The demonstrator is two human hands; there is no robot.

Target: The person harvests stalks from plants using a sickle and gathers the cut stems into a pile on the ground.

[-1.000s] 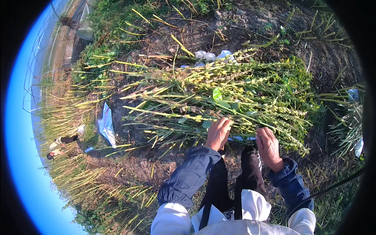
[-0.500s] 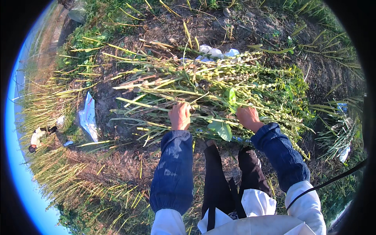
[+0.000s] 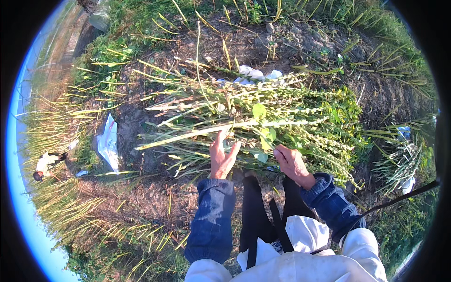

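Note:
A big heap of cut yellow-green stalks with seed pods [image 3: 188, 134] lies across the ground in front of me, stem ends to the left and podded tops to the right. Over its near middle my left hand [image 3: 222, 156] is open, thumb and fingers apart, with the fingertips by one long thick stalk [image 3: 183, 135]. My right hand [image 3: 292, 162] is closed, thumb against fingers, on what looks like a thin leafy vine [image 3: 268, 134]. Broad green leaves hang beside that hand. The part inside its fingers is hidden.
White plastic [image 3: 256, 74] shows at the heap's far edge. A white sheet [image 3: 108, 143] lies to the left. Another stalk bundle [image 3: 401, 162] rests at the right. Cut stubble stands around, and a person [image 3: 45, 164] bends far off left. A dark strap [image 3: 399, 199] crosses at lower right.
Both hands have come up off the heap toward me. My left hand has opened from its closed hold. The leafy vine has shifted left, and a long thin stem now sticks up at the far side.

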